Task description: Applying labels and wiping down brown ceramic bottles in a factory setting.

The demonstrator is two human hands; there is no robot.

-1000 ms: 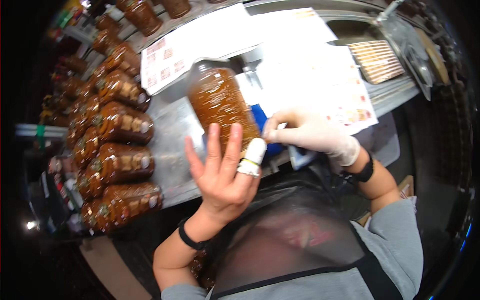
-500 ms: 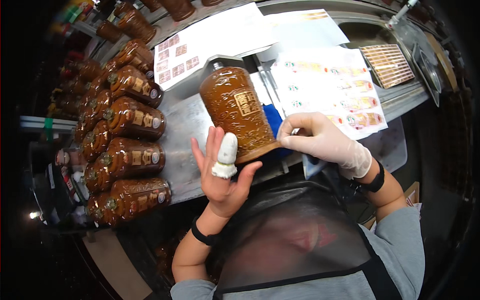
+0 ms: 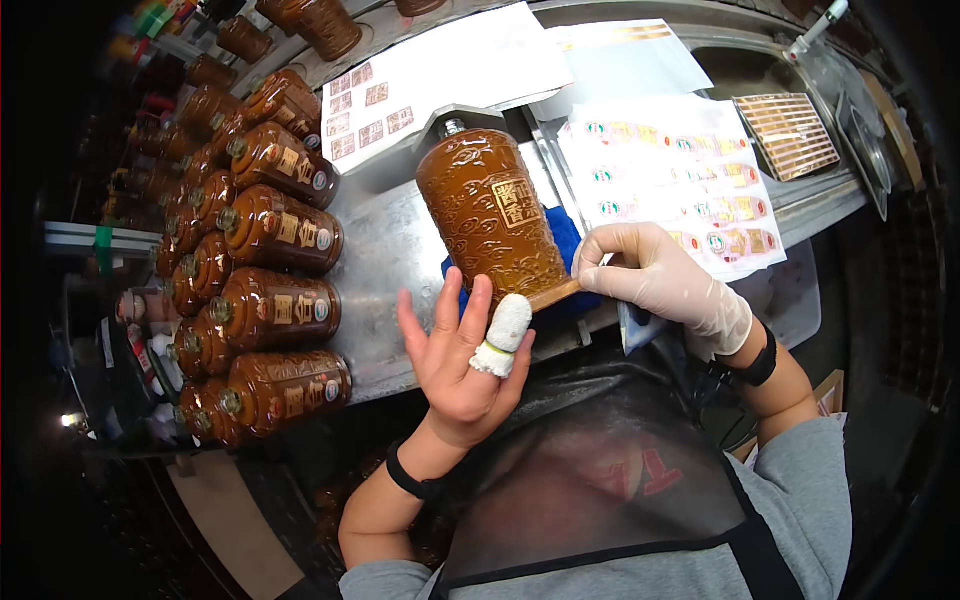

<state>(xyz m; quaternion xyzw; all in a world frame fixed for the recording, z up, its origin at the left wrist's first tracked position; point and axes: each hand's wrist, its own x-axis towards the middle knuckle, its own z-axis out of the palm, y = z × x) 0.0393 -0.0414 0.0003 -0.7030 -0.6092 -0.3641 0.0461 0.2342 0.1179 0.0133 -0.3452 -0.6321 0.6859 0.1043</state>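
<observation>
The right hand (image 3: 655, 280), in a pale glove, is curled at the base edge of a brown bottle (image 3: 490, 220), fingertips pressed to its rim. The bottle lies tilted on the steel bench (image 3: 385, 260), neck pointing away, gold label up. The left hand (image 3: 460, 360) is flat and spread against the bottle's near side, palm up, one finger capped in a white wrap (image 3: 505, 330); it props rather than clasps. This looks like the labelling or inspecting step: the bottle is steadied for a sticker or for smoothing one. Next probably calls for a firm hold at the base while the bottle is turned. Beyond the right hand lie sticker sheets (image 3: 680, 180); under the bottle is a blue cloth (image 3: 565, 235). Left of the grip, rows of bottles (image 3: 270, 300) crowd the bench edge, narrowing any set-down there.
</observation>
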